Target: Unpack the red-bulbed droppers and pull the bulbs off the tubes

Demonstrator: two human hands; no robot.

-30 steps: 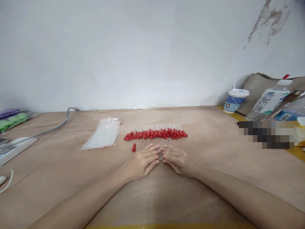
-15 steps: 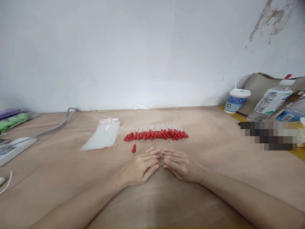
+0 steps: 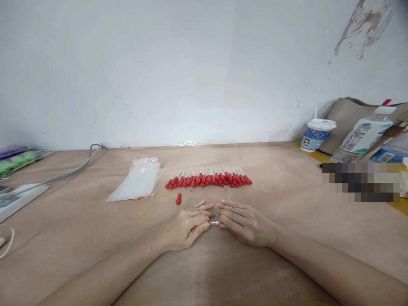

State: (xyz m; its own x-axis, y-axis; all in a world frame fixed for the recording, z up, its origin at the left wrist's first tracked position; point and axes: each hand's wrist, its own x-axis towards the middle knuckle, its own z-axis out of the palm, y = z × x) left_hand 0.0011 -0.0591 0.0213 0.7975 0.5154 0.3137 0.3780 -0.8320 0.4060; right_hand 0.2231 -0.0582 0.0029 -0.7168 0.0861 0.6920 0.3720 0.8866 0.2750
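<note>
Your two bare hands meet low in the middle of the view, palms down over a brown-covered worktop (image 3: 95,238), fingertips pointing toward each other with a small gap between. Your left hand (image 3: 190,225) is nearly closed, thumb and fingers pinching one end of a slim clear tube (image 3: 214,222); your right hand (image 3: 244,223), its fingers gently bent, has the other end. The tube lies level across the gap, and its two ends are hidden under your fingers. Another thin clear tube (image 3: 226,193) pokes out just beyond your right fingers. Ahead of both hands is a row of droppers (image 3: 208,180), red bulbs toward you and pale stems toward the white wall (image 3: 165,76). One loose red bulb (image 3: 178,199) lies apart, near your left fingers. Farther left are overlapping clear plastic bags (image 3: 137,180). At far right stand a blue paper cup (image 3: 314,138) with a white lid and a tilted plastic bottle (image 3: 363,136).
</note>
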